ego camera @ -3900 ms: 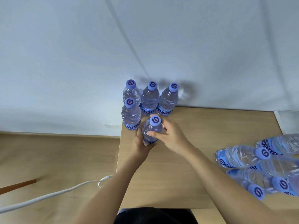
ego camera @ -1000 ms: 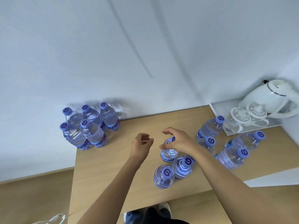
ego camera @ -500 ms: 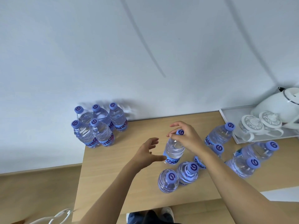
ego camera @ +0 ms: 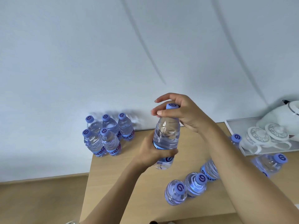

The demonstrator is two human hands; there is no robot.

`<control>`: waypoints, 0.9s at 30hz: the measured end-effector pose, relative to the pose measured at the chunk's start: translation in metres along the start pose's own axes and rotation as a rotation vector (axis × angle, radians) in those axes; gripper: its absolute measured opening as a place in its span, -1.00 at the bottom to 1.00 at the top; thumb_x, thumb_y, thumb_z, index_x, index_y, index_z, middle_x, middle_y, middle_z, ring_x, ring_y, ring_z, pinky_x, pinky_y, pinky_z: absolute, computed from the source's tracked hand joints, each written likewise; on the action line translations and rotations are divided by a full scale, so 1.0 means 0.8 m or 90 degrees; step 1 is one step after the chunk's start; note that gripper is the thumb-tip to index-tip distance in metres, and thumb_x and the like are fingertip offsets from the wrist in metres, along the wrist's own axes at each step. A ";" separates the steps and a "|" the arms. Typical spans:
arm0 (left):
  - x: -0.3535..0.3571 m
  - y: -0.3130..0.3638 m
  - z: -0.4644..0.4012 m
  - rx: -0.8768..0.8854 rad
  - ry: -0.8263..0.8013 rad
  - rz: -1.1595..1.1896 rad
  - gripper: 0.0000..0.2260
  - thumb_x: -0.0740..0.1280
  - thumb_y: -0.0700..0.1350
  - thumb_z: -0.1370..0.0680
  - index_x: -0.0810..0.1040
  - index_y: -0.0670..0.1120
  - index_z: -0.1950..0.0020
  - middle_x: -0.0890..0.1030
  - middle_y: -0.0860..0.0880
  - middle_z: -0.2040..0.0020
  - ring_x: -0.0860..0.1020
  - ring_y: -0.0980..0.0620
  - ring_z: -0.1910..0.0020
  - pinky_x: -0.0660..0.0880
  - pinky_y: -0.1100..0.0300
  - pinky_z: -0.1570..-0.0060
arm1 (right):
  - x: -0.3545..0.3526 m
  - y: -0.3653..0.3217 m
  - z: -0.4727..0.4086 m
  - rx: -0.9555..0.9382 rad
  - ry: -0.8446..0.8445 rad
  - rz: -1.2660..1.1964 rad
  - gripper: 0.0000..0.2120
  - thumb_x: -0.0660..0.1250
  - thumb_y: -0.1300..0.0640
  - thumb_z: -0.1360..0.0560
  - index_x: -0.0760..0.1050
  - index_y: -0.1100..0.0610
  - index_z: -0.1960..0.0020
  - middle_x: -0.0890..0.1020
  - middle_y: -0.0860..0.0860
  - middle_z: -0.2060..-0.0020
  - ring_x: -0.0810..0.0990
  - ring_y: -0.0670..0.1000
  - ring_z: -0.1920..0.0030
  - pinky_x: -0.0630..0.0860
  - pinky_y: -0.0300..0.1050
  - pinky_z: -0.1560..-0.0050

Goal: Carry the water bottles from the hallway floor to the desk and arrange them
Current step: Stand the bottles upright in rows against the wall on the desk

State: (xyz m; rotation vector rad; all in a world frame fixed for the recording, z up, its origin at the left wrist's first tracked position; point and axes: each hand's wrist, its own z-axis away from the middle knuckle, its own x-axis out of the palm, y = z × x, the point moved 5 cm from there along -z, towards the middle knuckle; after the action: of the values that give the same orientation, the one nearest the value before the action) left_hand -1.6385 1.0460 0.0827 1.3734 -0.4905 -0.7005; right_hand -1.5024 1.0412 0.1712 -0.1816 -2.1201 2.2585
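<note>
A clear water bottle (ego camera: pixel 166 135) with a purple cap hangs upright above the wooden desk (ego camera: pixel 129 180). My left hand (ego camera: pixel 155 153) grips its lower body around the label. My right hand (ego camera: pixel 182 113) pinches its neck just under the cap. Several upright bottles (ego camera: pixel 106 138) stand in a tight cluster at the desk's back left corner, against the wall. More bottles (ego camera: pixel 187 188) lie loose on the desk at the front right, and others (ego camera: pixel 271 164) lie further right, partly hidden behind my right forearm.
A white tray (ego camera: pixel 233 131) at the back right carries a white kettle (ego camera: pixel 284 113) and two lidded cups (ego camera: pixel 265 136). A pale wall runs behind the desk. Wooden floor (ego camera: pixel 40 199) shows to the left of the desk's edge.
My right hand has lifted a bottle off the desk from the loose pile. My left hand, which was open beside it, now grips its lower body. The camera shifted slightly right.
</note>
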 end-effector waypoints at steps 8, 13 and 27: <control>-0.019 0.035 0.003 0.062 0.107 0.017 -0.54 0.58 -0.24 -0.26 0.55 -0.16 -0.11 0.69 -0.07 0.02 0.67 -0.03 0.04 0.62 0.02 0.00 | 0.034 0.003 0.005 0.026 0.272 -0.109 -0.74 0.54 -0.06 -0.30 0.64 0.11 0.19 0.71 0.17 0.17 0.70 0.10 0.15 0.62 0.11 -0.05; -0.018 0.043 0.009 0.069 0.099 -0.015 -0.50 0.59 -0.18 -0.26 0.51 -0.14 -0.14 0.68 -0.06 -0.02 0.65 -0.04 -0.01 0.58 -0.10 -0.03 | 0.037 -0.003 0.012 0.023 0.330 -0.148 -0.88 0.49 0.08 -0.34 0.62 0.12 0.29 0.71 0.14 0.28 0.72 0.12 0.17 0.62 0.07 0.05; -0.027 0.058 0.028 0.080 0.013 0.068 -0.48 0.58 -0.25 -0.27 0.46 -0.15 -0.16 0.65 -0.20 0.03 0.65 -0.07 0.12 0.63 0.02 0.05 | 0.032 -0.055 -0.003 0.006 0.149 -0.180 -0.85 0.43 0.15 -0.44 0.62 0.16 0.28 0.71 0.20 0.22 0.70 0.18 0.18 0.63 0.00 0.13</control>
State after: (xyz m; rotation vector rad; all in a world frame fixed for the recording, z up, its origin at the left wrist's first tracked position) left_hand -1.6614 1.0474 0.1339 1.4590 -0.5955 -0.5757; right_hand -1.5301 1.0492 0.2133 -0.1294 -1.8835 1.9811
